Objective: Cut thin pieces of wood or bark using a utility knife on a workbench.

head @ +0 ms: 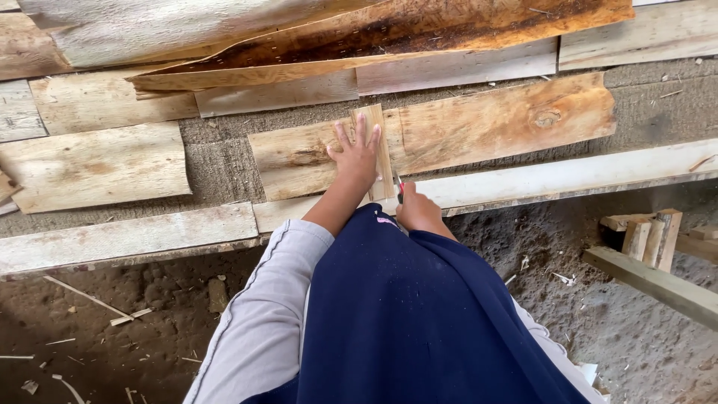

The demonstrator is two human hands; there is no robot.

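Across the desk (224,161) lie thin veneer sheets, the knotted sheet (493,123) in the middle, and on its seam with a narrow strip (380,150) the left hand (357,155) presses flat with fingers spread, while the right hand (417,211) grips a small knife (399,188) beside it.

Two hands (357,155) (417,212), one narrow wood strip (380,150), one small cutter (399,188), many veneer sheets (96,166)
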